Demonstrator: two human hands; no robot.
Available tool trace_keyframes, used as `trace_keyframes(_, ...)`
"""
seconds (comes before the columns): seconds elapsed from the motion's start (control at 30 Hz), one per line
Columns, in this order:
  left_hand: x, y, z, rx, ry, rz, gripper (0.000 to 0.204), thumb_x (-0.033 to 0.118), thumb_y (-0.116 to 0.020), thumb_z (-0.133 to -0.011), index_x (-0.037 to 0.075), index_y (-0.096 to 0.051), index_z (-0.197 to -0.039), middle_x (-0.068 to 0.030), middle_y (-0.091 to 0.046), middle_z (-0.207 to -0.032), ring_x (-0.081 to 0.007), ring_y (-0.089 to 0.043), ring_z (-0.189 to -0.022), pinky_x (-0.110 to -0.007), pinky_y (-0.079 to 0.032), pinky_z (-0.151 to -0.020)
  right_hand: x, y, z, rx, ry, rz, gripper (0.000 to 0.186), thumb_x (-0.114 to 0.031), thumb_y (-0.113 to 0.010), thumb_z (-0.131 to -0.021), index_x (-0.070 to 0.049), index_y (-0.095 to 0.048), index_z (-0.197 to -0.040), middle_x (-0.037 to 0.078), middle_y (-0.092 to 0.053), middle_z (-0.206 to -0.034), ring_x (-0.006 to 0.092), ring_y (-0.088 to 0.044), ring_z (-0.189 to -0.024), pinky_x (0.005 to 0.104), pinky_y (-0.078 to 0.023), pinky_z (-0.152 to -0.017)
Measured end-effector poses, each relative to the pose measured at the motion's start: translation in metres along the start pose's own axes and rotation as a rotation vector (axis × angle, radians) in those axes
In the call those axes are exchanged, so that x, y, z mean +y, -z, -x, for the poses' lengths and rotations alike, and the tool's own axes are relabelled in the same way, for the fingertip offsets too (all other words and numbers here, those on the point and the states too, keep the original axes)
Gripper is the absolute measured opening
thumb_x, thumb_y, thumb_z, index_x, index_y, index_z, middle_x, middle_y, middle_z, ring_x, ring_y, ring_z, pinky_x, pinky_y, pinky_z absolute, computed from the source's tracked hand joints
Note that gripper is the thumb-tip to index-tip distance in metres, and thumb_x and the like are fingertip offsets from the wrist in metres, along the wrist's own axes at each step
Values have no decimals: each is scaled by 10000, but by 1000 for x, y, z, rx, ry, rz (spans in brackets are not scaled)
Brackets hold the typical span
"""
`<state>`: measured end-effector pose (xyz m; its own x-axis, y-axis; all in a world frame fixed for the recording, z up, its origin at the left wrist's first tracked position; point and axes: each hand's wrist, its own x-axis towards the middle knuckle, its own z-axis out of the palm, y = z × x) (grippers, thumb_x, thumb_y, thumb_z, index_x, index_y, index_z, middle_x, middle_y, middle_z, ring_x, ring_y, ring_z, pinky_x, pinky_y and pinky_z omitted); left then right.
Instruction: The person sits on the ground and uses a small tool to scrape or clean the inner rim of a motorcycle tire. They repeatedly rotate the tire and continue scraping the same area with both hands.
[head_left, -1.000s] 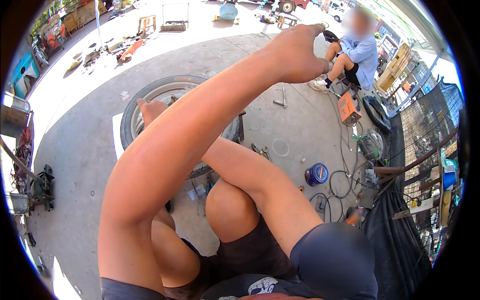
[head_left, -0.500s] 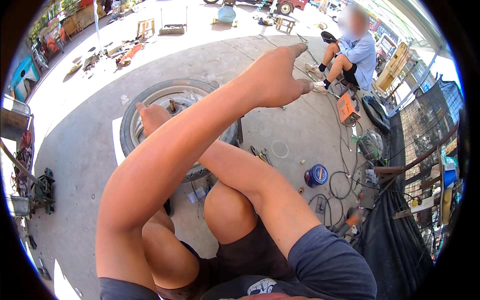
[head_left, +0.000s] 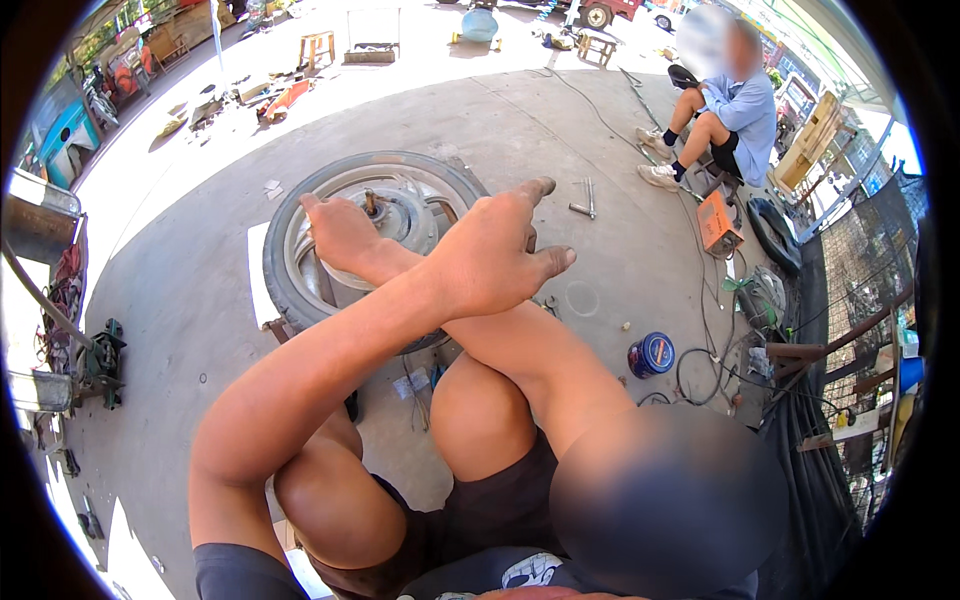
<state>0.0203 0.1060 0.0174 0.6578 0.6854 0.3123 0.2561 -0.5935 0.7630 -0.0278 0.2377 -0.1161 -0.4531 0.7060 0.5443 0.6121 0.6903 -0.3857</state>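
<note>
My forearms cross in front of a spoked wheel with a tire [head_left: 285, 285], which lies flat with an axle [head_left: 372, 203] standing up from its hub. My left hand [head_left: 495, 250] reaches over to the right side, holding nothing, index finger stretched out and thumb apart. Beneath it, my right arm passes to the left. My right hand [head_left: 348, 235] is over the left part of the wheel, one finger stretched toward the rim; its other fingers are mostly hidden. Whether it touches the wheel I cannot tell. A metal hand tool [head_left: 587, 203] lies on the ground right of the wheel.
A blue round tub [head_left: 651, 354] stands on the concrete at right, near loose cables [head_left: 690, 385]. Beyond are an orange machine [head_left: 719, 224], a loose tire [head_left: 773, 235] and a seated person [head_left: 735, 120]. A dark metal vise-like piece [head_left: 100, 365] is at left.
My left hand has drawn back down and left, closer to the wheel, uncovering the metal hand tool. The whole view has shifted slightly, and my right hand still hangs over the wheel's left part.
</note>
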Motion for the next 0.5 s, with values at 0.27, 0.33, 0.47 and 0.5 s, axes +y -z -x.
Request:
trace_keyframes(0.27, 31, -41, 36, -13, -172, 13, 583, 140, -699, -818, -124, -478, -1288, -267, -665, -768, -453, -667, -777, -470, -534, -710, 3, 12, 2, 12, -16, -1, 501, -194, -720, -856, -8, -576, -1298, 243, -700, -837, 414, -684, -855, 493, -524, -767)
trace_keyframes(0.33, 53, -36, 41, -100, -158, 28, 524, 142, -689, -821, -109, -496, -1239, -278, -662, -782, -465, -666, -800, -494, -534, -720, 3, 12, -1, 16, -10, -9, 498, -206, -723, -859, -36, -591, -1308, 224, -707, -835, 404, -685, -855, 483, -524, -769)
trace_keyframes(0.47, 77, -28, 50, -176, -157, 32, 433, 147, -680, -836, -81, -517, -1165, -267, -654, -756, -459, -667, -780, -506, -527, -694, 1, 14, -2, -24, -23, -2, 482, -212, -715, -867, -14, -593, -1289, 218, -711, -853, 392, -689, -888, 489, -521, -812)
trace_keyframes(0.5, 78, -26, 54, -173, -155, 29, 410, 148, -675, -841, -76, -521, -1147, -261, -653, -747, -458, -666, -772, -509, -525, -685, -1, 15, -1, -43, -32, -4, 478, -212, -710, -870, 2, -588, -1280, 223, -710, -864, 391, -691, -904, 495, -520, -832)
